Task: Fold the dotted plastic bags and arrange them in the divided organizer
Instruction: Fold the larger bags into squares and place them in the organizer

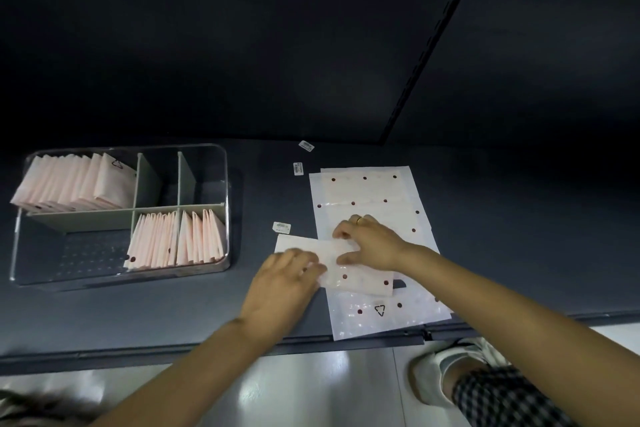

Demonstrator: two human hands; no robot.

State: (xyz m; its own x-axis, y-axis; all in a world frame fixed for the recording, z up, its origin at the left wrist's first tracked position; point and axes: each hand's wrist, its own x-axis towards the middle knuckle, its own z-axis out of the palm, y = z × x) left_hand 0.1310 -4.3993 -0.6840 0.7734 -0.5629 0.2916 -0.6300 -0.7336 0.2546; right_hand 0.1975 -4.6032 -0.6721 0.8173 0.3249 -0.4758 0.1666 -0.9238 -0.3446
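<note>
A partly folded dotted plastic bag (349, 279) lies across a stack of flat dotted bags (367, 198) on the dark table. My left hand (287, 279) rests on the bag's left part with its fingers over the edge. My right hand (367, 243) pinches the bag's upper fold between thumb and curled fingers. At the left stands the clear divided organizer (225, 184). Folded pink bags (79, 184) fill its back left compartment, and more folded bags (176, 239) stand in the front middle and front right compartments.
Three small white labels (306, 146), (298, 169), (282, 227) lie on the table near the stack. The table's front edge (173, 352) runs just below my wrists. A foot in a white shoe (436, 378) stands on the shiny floor at lower right.
</note>
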